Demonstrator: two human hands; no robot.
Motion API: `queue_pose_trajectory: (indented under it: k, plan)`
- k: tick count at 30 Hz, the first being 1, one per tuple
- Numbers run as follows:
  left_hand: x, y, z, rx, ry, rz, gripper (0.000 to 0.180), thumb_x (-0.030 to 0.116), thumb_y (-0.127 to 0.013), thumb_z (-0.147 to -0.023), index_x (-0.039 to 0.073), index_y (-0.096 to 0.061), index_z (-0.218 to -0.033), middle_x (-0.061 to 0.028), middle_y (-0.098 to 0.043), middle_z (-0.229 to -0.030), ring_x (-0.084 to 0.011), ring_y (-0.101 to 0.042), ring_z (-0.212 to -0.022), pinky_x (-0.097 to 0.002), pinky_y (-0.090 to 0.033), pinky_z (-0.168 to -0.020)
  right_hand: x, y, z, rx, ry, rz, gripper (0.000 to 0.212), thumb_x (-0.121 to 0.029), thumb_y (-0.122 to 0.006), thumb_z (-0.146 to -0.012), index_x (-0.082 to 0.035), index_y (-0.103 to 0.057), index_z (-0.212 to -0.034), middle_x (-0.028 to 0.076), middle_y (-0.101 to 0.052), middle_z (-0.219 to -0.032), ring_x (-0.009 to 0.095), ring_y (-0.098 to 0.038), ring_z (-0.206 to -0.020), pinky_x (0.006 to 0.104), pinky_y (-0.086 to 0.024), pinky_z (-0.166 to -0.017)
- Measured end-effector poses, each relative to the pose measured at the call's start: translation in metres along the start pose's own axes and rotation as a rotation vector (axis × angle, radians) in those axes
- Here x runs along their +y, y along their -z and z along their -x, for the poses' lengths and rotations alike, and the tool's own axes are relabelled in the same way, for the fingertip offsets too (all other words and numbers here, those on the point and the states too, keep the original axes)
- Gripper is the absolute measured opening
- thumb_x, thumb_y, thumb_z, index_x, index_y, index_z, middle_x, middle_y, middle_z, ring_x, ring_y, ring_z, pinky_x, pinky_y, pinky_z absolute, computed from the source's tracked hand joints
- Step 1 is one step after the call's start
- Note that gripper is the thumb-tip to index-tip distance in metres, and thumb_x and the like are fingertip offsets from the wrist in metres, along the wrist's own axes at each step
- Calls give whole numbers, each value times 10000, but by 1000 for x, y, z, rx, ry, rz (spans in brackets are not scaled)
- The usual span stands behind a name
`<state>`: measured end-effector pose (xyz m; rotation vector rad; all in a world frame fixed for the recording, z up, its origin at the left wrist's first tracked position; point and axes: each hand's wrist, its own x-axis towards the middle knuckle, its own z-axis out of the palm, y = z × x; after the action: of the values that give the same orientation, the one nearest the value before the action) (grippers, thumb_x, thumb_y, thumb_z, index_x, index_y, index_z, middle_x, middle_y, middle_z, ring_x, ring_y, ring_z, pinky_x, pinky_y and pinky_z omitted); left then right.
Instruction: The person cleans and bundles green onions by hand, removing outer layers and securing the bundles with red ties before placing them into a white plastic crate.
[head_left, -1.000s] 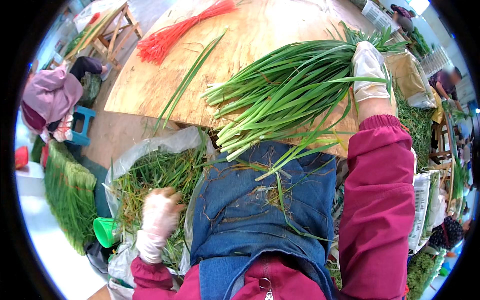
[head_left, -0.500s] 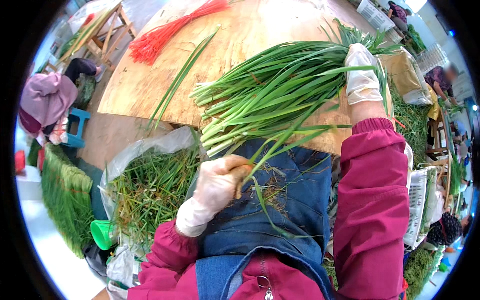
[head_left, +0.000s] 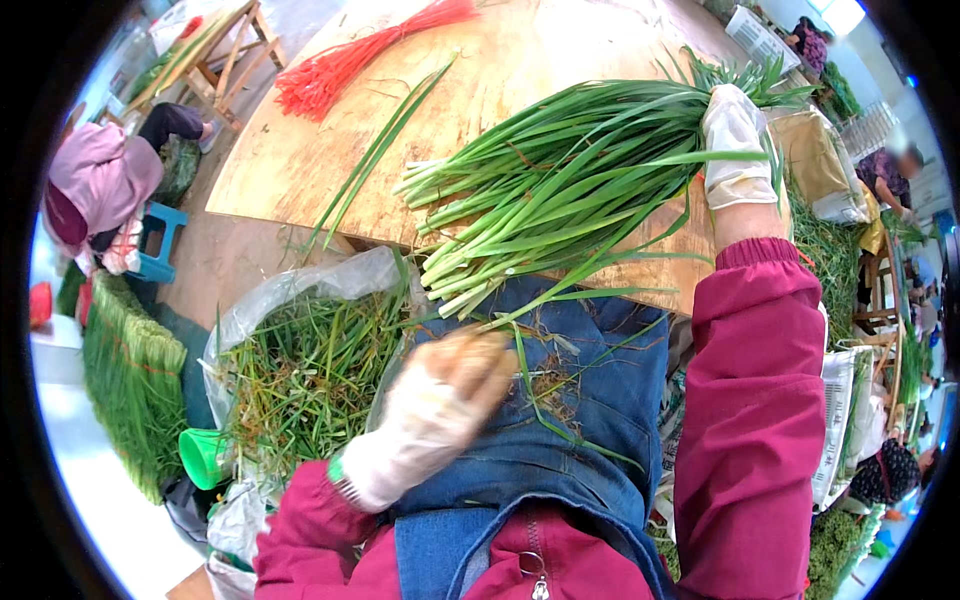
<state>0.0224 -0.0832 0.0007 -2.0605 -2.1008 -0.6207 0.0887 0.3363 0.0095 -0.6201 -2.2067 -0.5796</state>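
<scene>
A bunch of garlic chives (head_left: 570, 180) lies on the round wooden table (head_left: 300, 160), pale stem ends pointing left over the near edge. My right hand (head_left: 738, 145), in a whitish glove, is closed round the leafy end at the right. My left hand (head_left: 445, 400), also gloved, is smeared by motion above my lap, just below the stem ends. Whether its fingers hold anything does not show. Loose leaves and dry bits (head_left: 555, 390) lie on my blue apron (head_left: 600, 350). Two or so separate chive stalks (head_left: 385, 150) rest across the table edge.
A bundle of red ties (head_left: 370, 55) lies on the table's far side. To the left stands a clear bag (head_left: 235, 300) of leaf scraps, near a green bucket (head_left: 203, 458) and stacked chives (head_left: 130, 370). A person (head_left: 105, 180) sits at far left; other people work at right.
My left hand has moved down toward me, its fingers now blurred where they pinched a leaf before. My right hand keeps its grip on the bunch. The whole view has shifted slightly.
</scene>
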Motion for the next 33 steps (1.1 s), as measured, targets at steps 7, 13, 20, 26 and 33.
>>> queue_pose_trajectory:
  k: [7,13,20,26,33]
  plan:
    - [-23,-17,5,-393,-22,6,168,92,-536,-604,67,-574,-765,-78,-516,-725,-249,-495,-743,-348,-422,-648,15,-10,2,-46,1,89,203,-58,-491,-742,-124,-481,-550,32,-392,-502,150,-420,-469,296,-310,-423]
    - [-49,18,121,-586,601,-154,153,135,-593,-721,56,-578,-851,-108,-575,-808,-290,-586,-693,-383,-479,-560,-10,27,-8,-363,-291,-45,145,-116,-373,-831,-44,-488,-779,137,-492,-753,281,-487,-761,329,-399,-672]
    - [7,-17,-25,-200,432,194,362,159,-582,-783,70,-516,-1127,-120,-583,-950,-276,-600,-723,-319,-500,-579,-5,42,-5,-235,-140,-140,179,-118,-368,-839,-44,-510,-918,166,-515,-857,299,-493,-846,319,-401,-758]
    - [-18,-48,-28,-250,812,966,155,91,-600,-791,-5,-627,-910,-50,-605,-706,-116,-561,-582,-238,-442,-499,-28,48,-6,-243,-205,-178,204,-134,-360,-854,-45,-512,-957,163,-533,-900,291,-503,-890,334,-396,-778]
    - [-10,-25,-32,-368,1116,1441,123,67,-651,-746,-13,-629,-837,-35,-584,-606,-84,-532,-447,-210,-418,-386,-9,24,-37,-213,-1088,-774,233,-202,-464,-791,-15,-596,-831,116,-590,-779,209,-528,-736,293,-407,-668]
